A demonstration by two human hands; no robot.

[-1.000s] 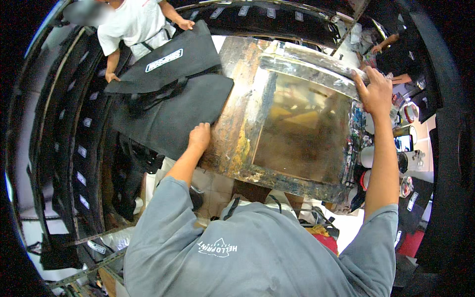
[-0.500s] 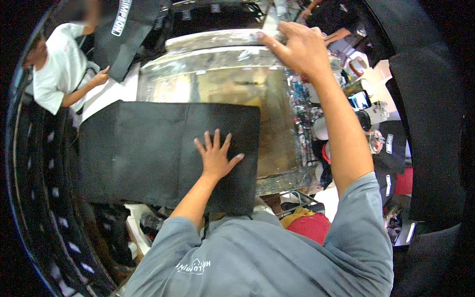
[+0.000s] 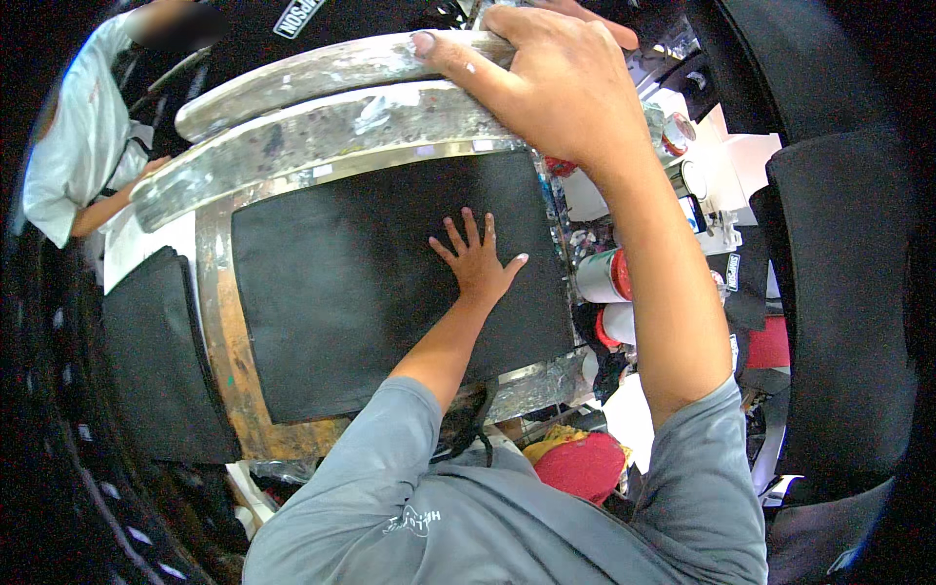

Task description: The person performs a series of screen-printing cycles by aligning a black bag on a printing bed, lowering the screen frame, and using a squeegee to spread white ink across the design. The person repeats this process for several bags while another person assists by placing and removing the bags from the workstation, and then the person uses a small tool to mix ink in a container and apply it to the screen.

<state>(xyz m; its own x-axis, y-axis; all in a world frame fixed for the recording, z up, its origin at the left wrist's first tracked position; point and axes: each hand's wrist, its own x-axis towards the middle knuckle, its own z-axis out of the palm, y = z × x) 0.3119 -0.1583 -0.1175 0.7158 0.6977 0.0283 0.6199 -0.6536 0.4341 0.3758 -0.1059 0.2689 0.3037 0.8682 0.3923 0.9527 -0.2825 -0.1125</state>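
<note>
My left hand (image 3: 476,261) lies flat with fingers spread on a black fabric sheet (image 3: 331,302). The sheet rests on an ink-stained board (image 3: 226,341), whose bare brown edge shows at the left and front. Above the far edge, a worn, ink-smeared screen-printing frame (image 3: 322,132) is held up at a tilt. My right hand (image 3: 561,88) grips its upper edge near the right end, thumb on the near side and the other fingers over the far side, partly hidden. More black fabric (image 3: 151,361) lies left of the board.
At the upper left stands a person in a white shirt (image 3: 83,127). Pots with red parts (image 3: 604,276), a phone (image 3: 692,213) and other cans crowd the right side. A red rounded thing (image 3: 582,466) sits below the board's front edge.
The sheet and my left hand have shifted right, so the sheet now covers most of the board. My right hand and the frame appear higher and closer. The person at left has shifted.
</note>
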